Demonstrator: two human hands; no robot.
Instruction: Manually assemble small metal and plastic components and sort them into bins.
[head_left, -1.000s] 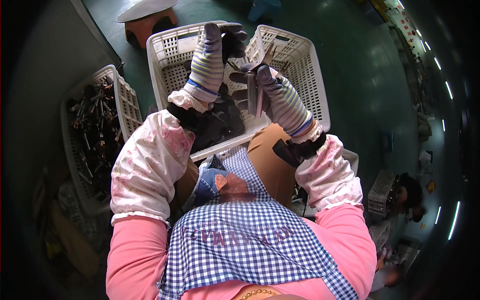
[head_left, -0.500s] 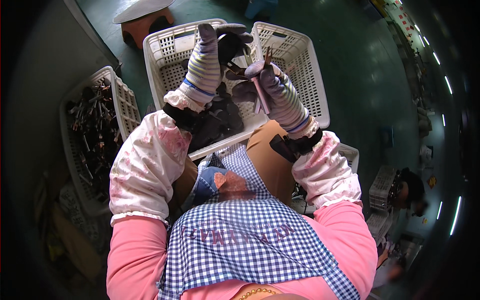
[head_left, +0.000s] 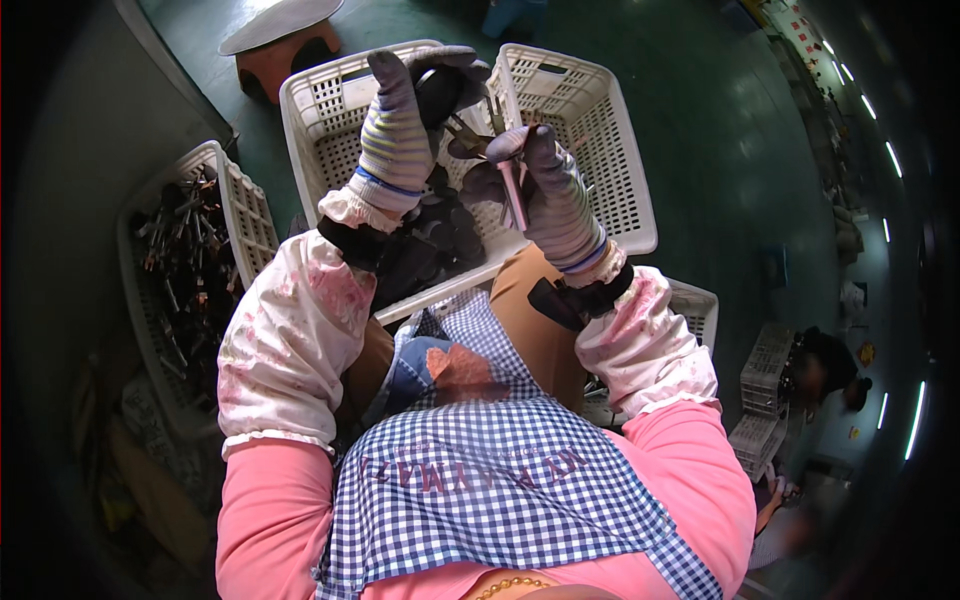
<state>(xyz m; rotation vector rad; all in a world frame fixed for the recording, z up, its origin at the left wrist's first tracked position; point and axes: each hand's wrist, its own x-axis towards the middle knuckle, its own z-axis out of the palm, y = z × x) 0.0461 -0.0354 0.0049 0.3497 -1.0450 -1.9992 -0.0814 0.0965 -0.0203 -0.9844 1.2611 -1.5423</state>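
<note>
My left hand point(head_left: 392, 140), in a striped knitted glove with dark fingertips, is closed round a dark rounded piece point(head_left: 436, 97). Metal prongs point(head_left: 466, 133) stick out from that piece toward my right hand. My right hand point(head_left: 556, 205), gloved alike, pinches a shiny metal rod point(head_left: 513, 197) that hangs down between thumb and fingers. The rod's upper end is hidden by the fingers, so I cannot tell whether it touches the prongs. Both hands are over a white plastic basket point(head_left: 300, 125), in which dark flat pieces point(head_left: 437, 235) lie heaped.
A second white basket point(head_left: 632, 165) adjoins on the right. At the left another basket point(head_left: 232, 200) holds many dark and metallic parts. A stool point(head_left: 275, 45) stands at the far left. Farther right, stacked baskets point(head_left: 765, 375) are beside another person point(head_left: 835, 370).
My right hand has turned slightly, and the rod in it hangs at a somewhat different angle. The prongs by my left hand show more plainly. Both hands stay over the baskets.
</note>
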